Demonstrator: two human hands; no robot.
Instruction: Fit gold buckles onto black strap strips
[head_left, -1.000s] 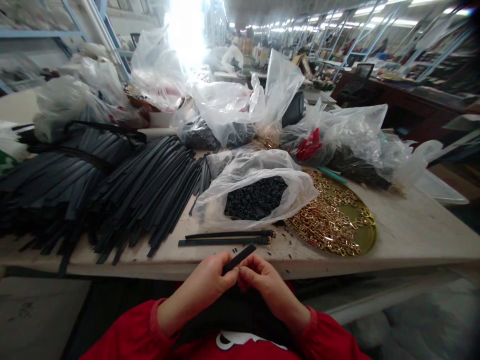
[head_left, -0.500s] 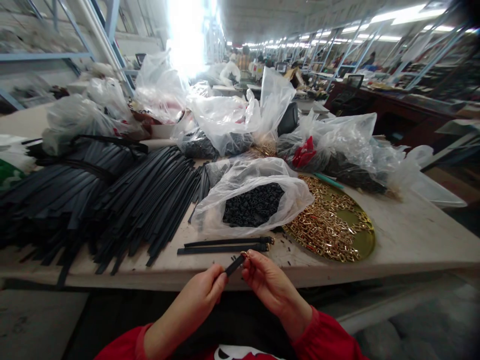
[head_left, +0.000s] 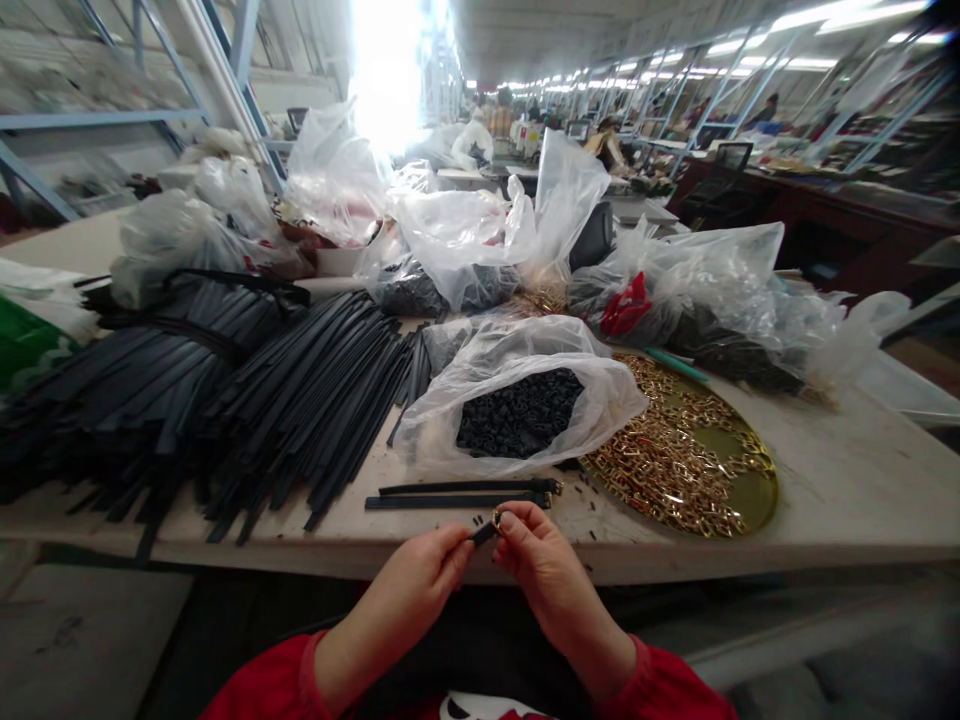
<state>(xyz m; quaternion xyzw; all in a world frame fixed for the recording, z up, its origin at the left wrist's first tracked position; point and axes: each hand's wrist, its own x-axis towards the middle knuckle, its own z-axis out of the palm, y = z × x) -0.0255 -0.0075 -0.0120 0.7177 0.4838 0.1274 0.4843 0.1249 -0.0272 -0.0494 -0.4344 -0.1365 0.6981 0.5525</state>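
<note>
My left hand (head_left: 420, 580) pinches a short stretch of a black strap (head_left: 484, 534) in front of the table's near edge. At the strap's upper end is a small gold buckle (head_left: 496, 518), gripped between the thumb and fingers of my right hand (head_left: 551, 575), which partly hide it. The rest of the strap is covered by my left hand. Just beyond my hands, two black straps with gold buckles (head_left: 461, 497) lie side by side on the table.
An open plastic bag (head_left: 427, 430) of small black loops (head_left: 517, 412) stands mid-table. To its right is a round gold tray (head_left: 761, 490) of buckles. Bundled black straps (head_left: 300, 410) spread over the left side. Several plastic bags (head_left: 457, 235) line the back.
The view has turned slightly left, so the table's contents sit further right. My hands have come closer together, and less of the strap shows between them. My right fingers cover more of the buckle.
</note>
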